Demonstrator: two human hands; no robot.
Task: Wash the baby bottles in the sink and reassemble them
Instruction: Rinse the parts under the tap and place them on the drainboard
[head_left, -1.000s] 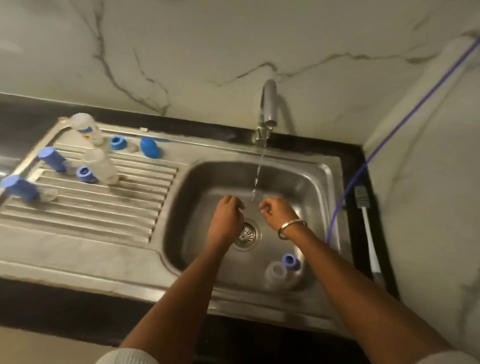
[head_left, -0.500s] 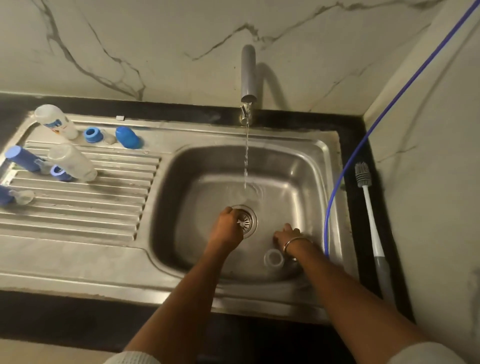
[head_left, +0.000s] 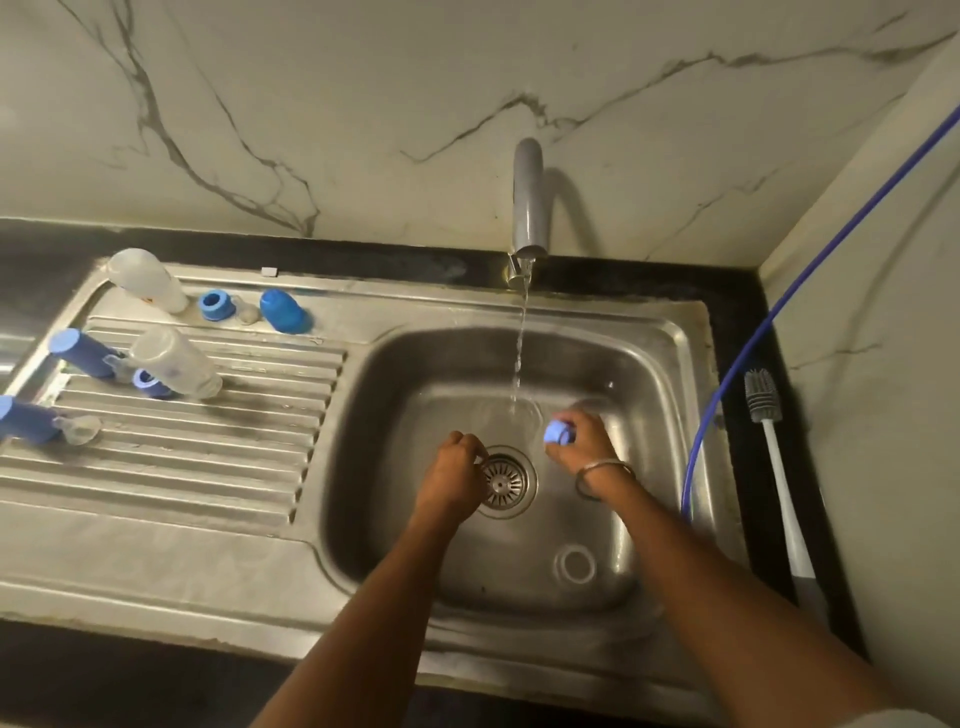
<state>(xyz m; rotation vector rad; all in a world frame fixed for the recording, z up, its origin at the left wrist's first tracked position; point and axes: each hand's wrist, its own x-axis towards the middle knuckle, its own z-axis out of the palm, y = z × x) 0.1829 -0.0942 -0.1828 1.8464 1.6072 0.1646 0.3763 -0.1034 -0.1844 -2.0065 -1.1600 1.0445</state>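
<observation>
right hand (head_left: 582, 441) gripped blue ring (head_left: 558, 432) beside the stream at 12 o'clock; left hand (head_left: 454, 475) curled, contents unclear. risk: wet ring could slip toward drain (head_left: 503, 483). clear part (head_left: 575, 565) lay at 5 o'clock in sink (head_left: 670, 364). steel surface (head_left: 156, 545), marble walls.

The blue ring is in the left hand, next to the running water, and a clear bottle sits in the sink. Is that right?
Not quite. The head view shows the right hand gripping the blue ring, not the left hand. The rest is right: the water runs beside it, and the clear bottle sits in the sink.
</observation>
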